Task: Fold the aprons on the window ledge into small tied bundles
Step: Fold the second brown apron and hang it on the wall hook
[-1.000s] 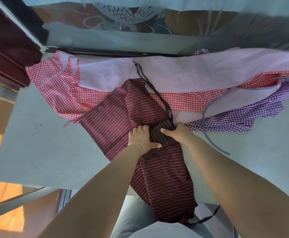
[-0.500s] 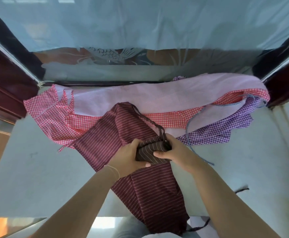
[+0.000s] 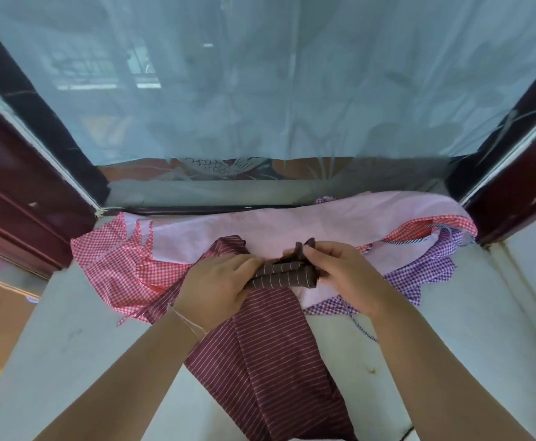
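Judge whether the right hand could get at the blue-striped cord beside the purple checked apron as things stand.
Probably yes, once freed: the blue-striped cord lies bare on the ledge under the right forearm, uncovered. But the right hand now pinches the dark striped bundle.

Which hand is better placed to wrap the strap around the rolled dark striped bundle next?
Probably the right hand: it already pinches the strap above the bundle, while the left hand grips the bundle's left end.

Both my hands meet at the middle, forearms bare.

My left hand (image 3: 219, 281) lies knuckles up, its fingers (image 3: 247, 265) curled over the left end of a rolled dark striped bundle (image 3: 284, 276). My right hand (image 3: 340, 272) curls round the other end, its fingertips pinching the cloth at the top.
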{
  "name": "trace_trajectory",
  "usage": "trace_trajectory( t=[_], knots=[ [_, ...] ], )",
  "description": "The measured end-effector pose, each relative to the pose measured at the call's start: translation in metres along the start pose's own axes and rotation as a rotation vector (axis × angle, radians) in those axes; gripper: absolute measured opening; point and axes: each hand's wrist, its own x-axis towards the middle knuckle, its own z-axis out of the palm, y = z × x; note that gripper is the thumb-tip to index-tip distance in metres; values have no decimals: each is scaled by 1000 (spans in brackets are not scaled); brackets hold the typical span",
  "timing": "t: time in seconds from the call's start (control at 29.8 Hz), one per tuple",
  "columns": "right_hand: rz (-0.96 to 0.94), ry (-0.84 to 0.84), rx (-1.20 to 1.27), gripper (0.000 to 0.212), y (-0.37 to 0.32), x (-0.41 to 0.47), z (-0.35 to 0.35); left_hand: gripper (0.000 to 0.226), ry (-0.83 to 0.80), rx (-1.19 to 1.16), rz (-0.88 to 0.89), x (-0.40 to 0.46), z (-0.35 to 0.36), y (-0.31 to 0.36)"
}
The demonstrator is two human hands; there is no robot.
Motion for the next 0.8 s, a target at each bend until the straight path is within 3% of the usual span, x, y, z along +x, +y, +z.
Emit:
trace_trajectory(
  t=[0.13, 0.3, 0.44, 0.57, 0.67, 0.8],
  knots=[
    [-121, 215, -112, 18, -31, 5, -1, 34, 98, 194, 61, 11, -15, -3],
    [-123, 200, -168, 13, -56, 7, -2, 51, 129, 267, 42, 17, -23, -4],
    [-137, 150, -168, 15, -68, 12, 3, 52, 18, 297, 41, 21, -26, -1],
    [-195, 269, -395, 22, -75, 23, 9, 51, -121, 323, -24, 27, -25, 9],
    [-212, 363, -432, 28, -78, 36, 3, 42, -179, 318, 1, 33, -24, 14],
    [-49, 452, -314, 34, -74, 60, -20, 38, -172, 286, 66, 42, -30, 10]
  ],
)
